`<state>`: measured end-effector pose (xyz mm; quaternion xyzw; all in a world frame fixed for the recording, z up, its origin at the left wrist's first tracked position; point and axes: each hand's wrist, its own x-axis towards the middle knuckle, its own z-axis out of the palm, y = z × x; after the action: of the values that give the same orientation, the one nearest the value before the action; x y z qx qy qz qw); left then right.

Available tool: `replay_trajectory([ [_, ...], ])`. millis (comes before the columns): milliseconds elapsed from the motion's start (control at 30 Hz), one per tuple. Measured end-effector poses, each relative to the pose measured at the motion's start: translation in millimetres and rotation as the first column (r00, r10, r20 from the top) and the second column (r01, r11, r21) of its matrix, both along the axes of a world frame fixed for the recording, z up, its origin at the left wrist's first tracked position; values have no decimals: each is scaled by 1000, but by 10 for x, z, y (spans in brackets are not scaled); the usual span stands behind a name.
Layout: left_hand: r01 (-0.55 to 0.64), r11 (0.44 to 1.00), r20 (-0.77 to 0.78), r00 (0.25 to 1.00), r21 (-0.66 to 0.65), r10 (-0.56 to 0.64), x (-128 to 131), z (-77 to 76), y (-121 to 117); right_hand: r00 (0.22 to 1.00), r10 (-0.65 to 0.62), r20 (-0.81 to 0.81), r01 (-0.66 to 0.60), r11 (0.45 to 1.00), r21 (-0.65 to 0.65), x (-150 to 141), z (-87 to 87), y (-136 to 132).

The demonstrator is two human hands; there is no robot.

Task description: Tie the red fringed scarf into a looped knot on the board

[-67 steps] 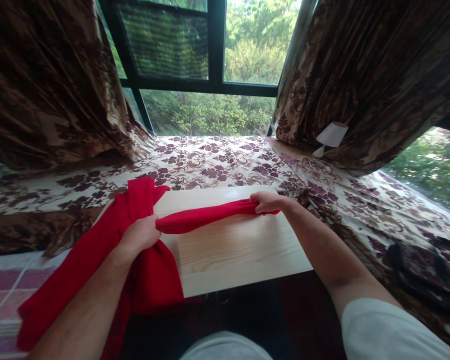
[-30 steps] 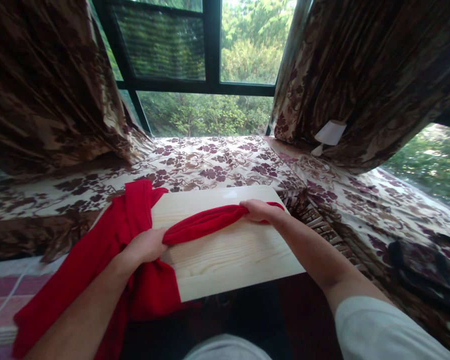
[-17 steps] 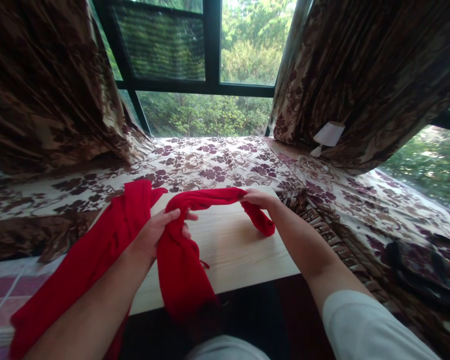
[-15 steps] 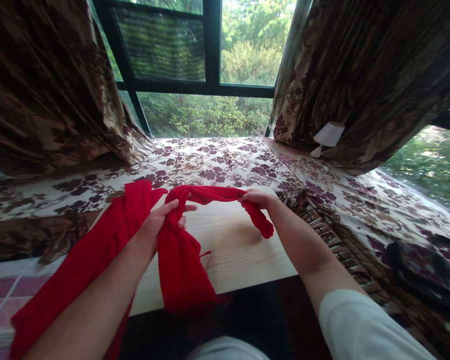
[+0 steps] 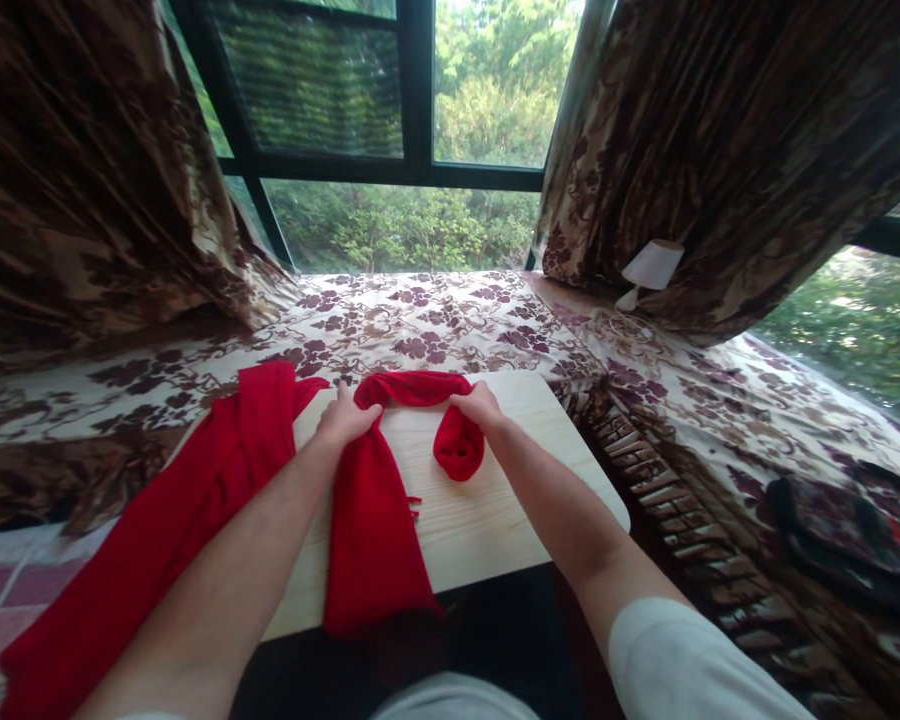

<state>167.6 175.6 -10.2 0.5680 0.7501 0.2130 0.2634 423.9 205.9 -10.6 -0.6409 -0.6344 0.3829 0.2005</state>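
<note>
A long red cloth (image 5: 379, 540) lies across a pale wooden tabletop (image 5: 510, 520); its exact kind I cannot make out. My left hand (image 5: 349, 415) is closed on it near the table's far edge, and from there a broad end hangs down over the front edge. My right hand (image 5: 478, 405) pinches the other part, with a narrow band stretched between both hands. Below the right fingers dangles a curled, roll-like end of the cloth. A thin red string (image 5: 415, 507) sticks out beside the hanging part.
More red fabric (image 5: 195, 480) drapes over the table's left side, under my left forearm. A floral-covered ledge (image 5: 420, 325) runs behind, with a small white lamp (image 5: 652, 265) at right. A dark bag (image 5: 840, 540) rests at far right. Patterned curtains flank the window.
My right hand has moved left, nearer my left hand, and the end below it now hangs curled up. My left hand has turned, its fingers closing more on the cloth.
</note>
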Motion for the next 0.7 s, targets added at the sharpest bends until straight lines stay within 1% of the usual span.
replay_trajectory([
  [33, 11, 1000, -147, 989, -27, -15, -6, -11, -46, 995, -47, 87, 43, 998, 45, 1, -10, -59],
  [67, 14, 999, -252, 967, -50, -26, -7, -13, -114, 979, -90, 181, 72, 992, 103, 0, -21, -127],
  [100, 19, 997, -324, 945, -74, -42, -1, -10, -199, 955, -116, 273, 71, 983, 168, -6, -35, -202],
  [167, 55, 993, -430, 898, -102, -94, 32, 9, -408, 902, -133, 410, 8, 956, 294, -27, -70, -368],
  [233, 73, 990, -495, 860, -117, -122, 86, 25, -628, 859, -123, 497, -85, 923, 376, -56, -111, -530],
  [300, 82, 988, -515, 846, -135, -140, 152, 21, -815, 824, -80, 561, -156, 919, 361, -85, -148, -661],
  [367, 95, 984, -509, 846, -151, -160, 215, -12, -940, 796, -4, 605, -199, 943, 268, -110, -166, -742],
  [467, 129, 981, -496, 848, -145, -185, 268, -122, -993, 775, 82, 627, -203, 971, 124, -137, -155, -769],
  [533, 149, 983, -457, 870, -111, -184, 249, -224, -949, 801, 95, 591, -192, 976, 104, -152, -139, -751],
  [567, 147, 985, -407, 898, -86, -169, 223, -278, -909, 834, 89, 545, -181, 977, 116, -161, -135, -739],
  [600, 129, 990, -328, 934, -56, -140, 188, -331, -862, 881, 80, 466, -158, 979, 131, -171, -135, -729],
  [633, 88, 996, -213, 973, -17, -90, 150, -381, -810, 937, 62, 343, -114, 984, 134, -184, -141, -722],
  [667, 15, 1000, -60, 998, 25, -13, 114, -426, -759, 984, 38, 172, -56, 993, 102, -198, -150, -719],
  [700, -90, 994, 122, 989, 60, 83, 83, -464, -712, 999, 3, -44, -2, 999, 37, -214, -163, -721],
])
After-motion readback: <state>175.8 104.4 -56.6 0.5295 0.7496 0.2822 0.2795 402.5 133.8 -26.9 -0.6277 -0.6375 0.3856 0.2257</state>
